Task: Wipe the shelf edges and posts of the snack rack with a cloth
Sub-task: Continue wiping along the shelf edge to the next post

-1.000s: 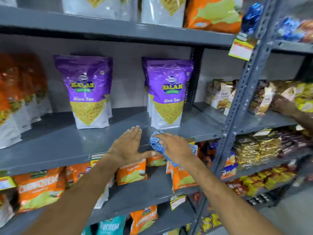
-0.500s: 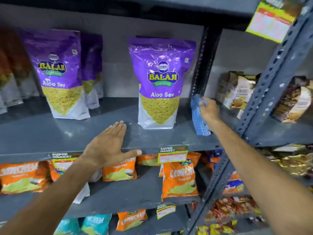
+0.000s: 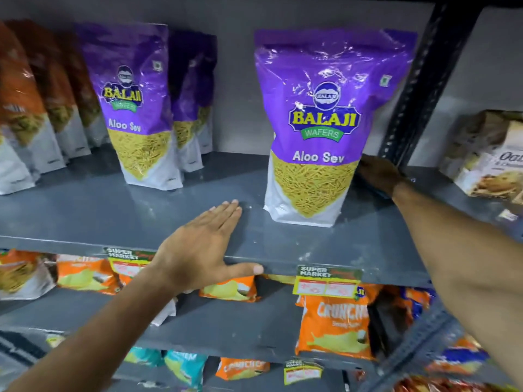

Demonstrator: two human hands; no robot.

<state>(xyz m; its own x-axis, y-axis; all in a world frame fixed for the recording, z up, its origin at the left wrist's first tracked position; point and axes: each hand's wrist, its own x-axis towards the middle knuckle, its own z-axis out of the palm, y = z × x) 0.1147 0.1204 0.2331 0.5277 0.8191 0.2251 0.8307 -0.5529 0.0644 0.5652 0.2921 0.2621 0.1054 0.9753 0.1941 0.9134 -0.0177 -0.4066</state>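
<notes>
My left hand (image 3: 201,247) lies flat and open on the grey shelf (image 3: 85,216), thumb hooked under its front edge (image 3: 376,275). My right hand (image 3: 379,174) reaches to the back of the shelf, beside a purple Aloo Sev bag (image 3: 325,123) and at the foot of the dark perforated rear post (image 3: 424,89). It presses down on the blue cloth (image 3: 373,190), of which only a dark sliver shows under the palm. The fingertips are hidden behind the bag.
More purple bags (image 3: 135,108) and orange bags (image 3: 25,108) stand at the left. Oat boxes (image 3: 492,159) sit on the neighbouring shelf to the right. Price labels (image 3: 328,281) hang on the front edge. Orange snack packs (image 3: 334,326) fill the shelf below, by the front post (image 3: 418,343).
My right hand carried the cloth from the front edge to the back of the shelf, down by the rear post. My view moved closer. The left hand stayed flat on the shelf.
</notes>
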